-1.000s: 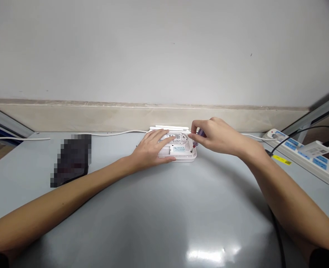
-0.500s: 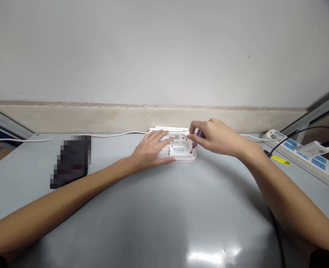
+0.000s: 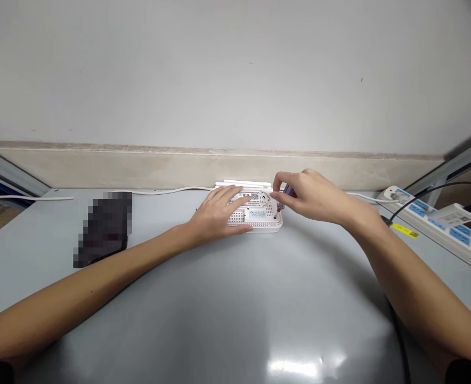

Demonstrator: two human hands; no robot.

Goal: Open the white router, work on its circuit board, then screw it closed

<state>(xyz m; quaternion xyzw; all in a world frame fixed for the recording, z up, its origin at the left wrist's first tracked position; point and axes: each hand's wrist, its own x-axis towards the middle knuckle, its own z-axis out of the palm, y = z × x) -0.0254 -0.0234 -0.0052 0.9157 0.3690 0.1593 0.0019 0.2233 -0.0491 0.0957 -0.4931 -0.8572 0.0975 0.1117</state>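
Observation:
A white router [image 3: 259,226] lies with its labelled, vented underside up near the back of the table, its white antennas [image 3: 243,184] along the far edge. My left hand [image 3: 218,212] rests flat across the left part of it, fingers spread. In my right hand [image 3: 305,194] is a screwdriver [image 3: 287,193] with a purplish clear handle and a red collar, gripped between thumb and fingers. It tilts down to a hole at the router's near right corner. Whether the tip sits in a screw is too small to tell.
At left a dark pixelated object [image 3: 105,226] lies on the grey table [image 3: 203,309]. A white power strip [image 3: 439,224] with a plugged-in adapter [image 3: 455,214] and black cable stands at right. Behind runs a white cable [image 3: 167,191] along the wall [image 3: 235,96].
The whole view has shifted slightly. Both hands keep their places on the router and the screwdriver, with the screwdriver still at the same corner.

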